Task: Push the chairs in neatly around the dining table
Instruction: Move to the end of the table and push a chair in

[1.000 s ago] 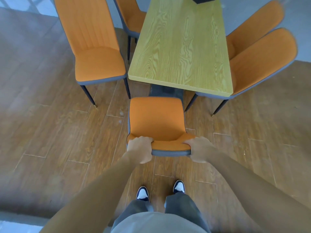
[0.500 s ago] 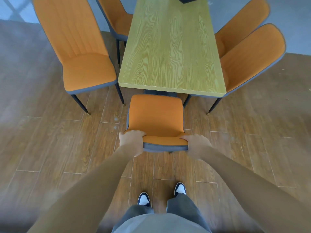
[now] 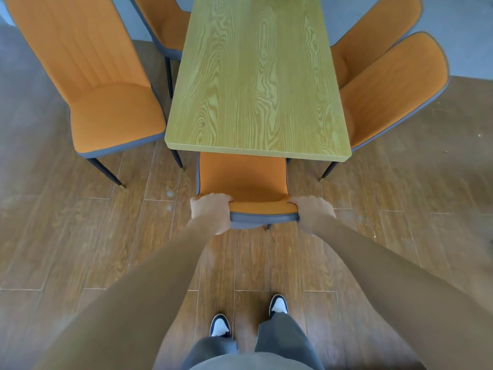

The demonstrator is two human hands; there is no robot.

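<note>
An orange chair with grey edging (image 3: 242, 180) stands at the near end of the light wood dining table (image 3: 258, 84), its seat hidden under the tabletop and only its backrest showing. My left hand (image 3: 212, 212) grips the backrest's top left corner. My right hand (image 3: 310, 213) grips its top right corner. Both arms reach straight forward from my body.
An orange chair (image 3: 106, 102) stands pulled out at the table's left side, another (image 3: 165, 22) behind it. Two orange chairs (image 3: 392, 86) sit angled at the right side. Wood-plank floor lies all around; my feet (image 3: 248, 316) are behind the chair.
The near chair has slid forward under the table end with both hands still gripping its backrest. I have stepped closer to the table.
</note>
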